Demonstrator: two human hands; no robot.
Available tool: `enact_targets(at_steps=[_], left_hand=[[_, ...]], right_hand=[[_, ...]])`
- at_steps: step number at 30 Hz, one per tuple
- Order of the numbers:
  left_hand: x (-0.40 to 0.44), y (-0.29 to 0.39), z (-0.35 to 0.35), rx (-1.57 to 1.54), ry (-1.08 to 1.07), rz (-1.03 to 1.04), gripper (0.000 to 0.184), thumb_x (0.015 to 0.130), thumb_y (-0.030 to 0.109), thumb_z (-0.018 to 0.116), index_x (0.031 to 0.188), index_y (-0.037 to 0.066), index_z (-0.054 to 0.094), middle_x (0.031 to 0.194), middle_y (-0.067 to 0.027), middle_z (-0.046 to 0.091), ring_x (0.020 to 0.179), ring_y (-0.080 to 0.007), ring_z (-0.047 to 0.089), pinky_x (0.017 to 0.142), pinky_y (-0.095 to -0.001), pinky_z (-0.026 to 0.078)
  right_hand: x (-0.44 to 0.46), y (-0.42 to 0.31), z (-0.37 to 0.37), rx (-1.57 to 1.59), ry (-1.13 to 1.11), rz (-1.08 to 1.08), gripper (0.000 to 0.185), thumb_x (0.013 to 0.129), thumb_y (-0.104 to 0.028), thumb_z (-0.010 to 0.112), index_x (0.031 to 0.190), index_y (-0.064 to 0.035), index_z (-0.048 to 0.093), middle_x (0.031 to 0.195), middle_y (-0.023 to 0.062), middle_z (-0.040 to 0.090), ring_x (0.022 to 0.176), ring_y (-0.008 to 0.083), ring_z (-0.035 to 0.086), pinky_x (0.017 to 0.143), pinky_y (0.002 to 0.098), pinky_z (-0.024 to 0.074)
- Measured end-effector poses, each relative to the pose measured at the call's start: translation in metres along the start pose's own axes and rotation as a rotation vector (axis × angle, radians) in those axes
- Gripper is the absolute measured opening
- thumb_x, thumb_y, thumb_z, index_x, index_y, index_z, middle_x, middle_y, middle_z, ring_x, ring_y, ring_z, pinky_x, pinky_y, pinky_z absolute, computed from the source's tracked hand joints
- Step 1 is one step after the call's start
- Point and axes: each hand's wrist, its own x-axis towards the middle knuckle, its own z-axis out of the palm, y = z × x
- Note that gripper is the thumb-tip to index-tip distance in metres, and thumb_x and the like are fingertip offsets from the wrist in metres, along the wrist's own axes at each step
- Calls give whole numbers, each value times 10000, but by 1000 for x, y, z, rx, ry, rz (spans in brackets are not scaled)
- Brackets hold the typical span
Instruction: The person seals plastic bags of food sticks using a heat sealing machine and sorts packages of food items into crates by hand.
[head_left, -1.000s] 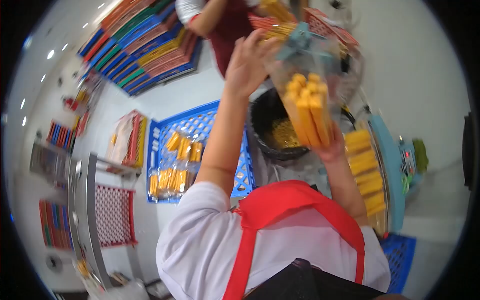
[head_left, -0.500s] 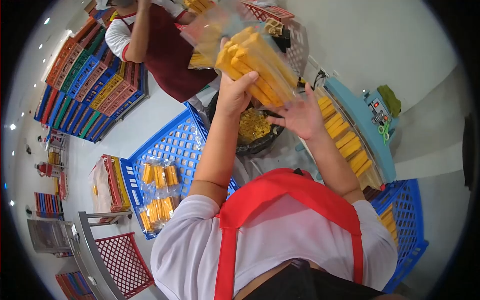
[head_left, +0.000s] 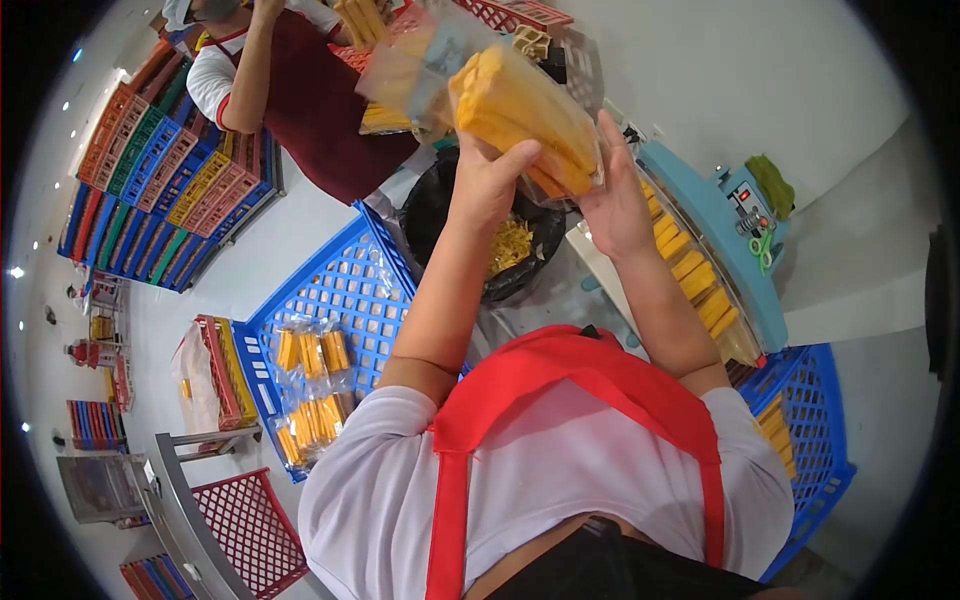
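A clear plastic bag (head_left: 520, 110) packed with long yellow sticks is held up in front of me, tilted, its loose plastic end toward the upper left. My left hand (head_left: 490, 175) grips it from the lower left, thumb across the front. My right hand (head_left: 615, 195) lies against the bag's right end with its fingers stretched out. Below the bag stands a black-lined bin (head_left: 425, 215) with yellow scraps (head_left: 510, 245) inside. To the right, more yellow sticks (head_left: 695, 280) lie in a row along a light-blue machine (head_left: 725, 240).
A blue crate (head_left: 345, 290) at the left holds filled bags (head_left: 315, 405). Another blue crate (head_left: 815, 430) stands at lower right. A person in a dark red apron (head_left: 320, 100) works at the upper left, near stacked coloured crates (head_left: 170, 160). A metal frame (head_left: 185, 510) is at lower left.
My left hand has gone from raised and apart to gripping the bag. My right hand has left the bag's bottom and now rests on its end. The view has swung, showing more of the other person.
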Motion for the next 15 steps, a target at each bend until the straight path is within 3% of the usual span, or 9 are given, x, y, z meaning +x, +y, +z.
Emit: enact_targets(at_steps=[2, 4, 5, 7, 8, 10, 15], left_hand=[[0, 1, -8, -36, -20, 23, 934, 612, 94, 700, 1303, 86, 72, 1189, -83, 364, 1114, -225, 362, 927, -345, 310], [0, 7, -18, 45, -186, -23, 974, 603, 88, 709, 1316, 72, 45, 1206, -85, 356, 1116, -228, 361, 939, -347, 299], [2, 8, -22, 44, -186, -29, 974, 603, 88, 709, 1316, 72, 45, 1206, -85, 356, 1116, -228, 361, 939, -347, 299], [9, 10, -25, 107, -376, 0, 936, 632, 56, 686, 1320, 55, 52, 1236, -92, 344, 1140, -227, 349, 950, -346, 287], [8, 9, -23, 104, -378, -8, 936, 632, 56, 686, 1320, 55, 52, 1236, -92, 344, 1140, -227, 349, 950, -346, 287], [7, 10, -10, 116, -208, 29, 849, 675, 17, 640, 1320, 50, 90, 1251, -101, 341, 1164, -217, 334, 949, -340, 291], [10, -2, -3, 201, -139, 52, 753, 719, -13, 584, 1319, 39, 131, 1230, -117, 375, 1133, -203, 379, 916, -316, 335]], right_hand=[[1, 0, -11, 82, 65, 23, 598, 852, -460, 346, 1289, -66, 237, 1242, 119, 379, 1123, 244, 407, 895, 383, 372], [-1, -1, -22, 481, -149, 511, 501, 853, -388, 409, 1250, -96, 320, 1203, 82, 436, 1068, 228, 460, 798, 415, 441], [-1, 1, -24, 483, -143, 511, 501, 853, -388, 409, 1250, -96, 320, 1203, 82, 436, 1068, 228, 460, 798, 415, 441], [1, 5, -27, 680, -391, 625, 531, 854, -444, 354, 1238, -78, 327, 1178, 131, 453, 1021, 284, 496, 767, 437, 456], [2, 6, -26, 683, -382, 622, 531, 854, -444, 354, 1238, -78, 327, 1178, 131, 453, 1021, 284, 496, 767, 437, 456], [3, 9, -21, 310, -104, 449, 512, 851, -434, 376, 1227, -89, 340, 1173, 127, 458, 1026, 294, 489, 779, 431, 442], [3, 17, -13, 305, 0, 421, 503, 835, -411, 431, 1221, -99, 347, 1158, 103, 465, 1030, 270, 485, 821, 425, 408]])
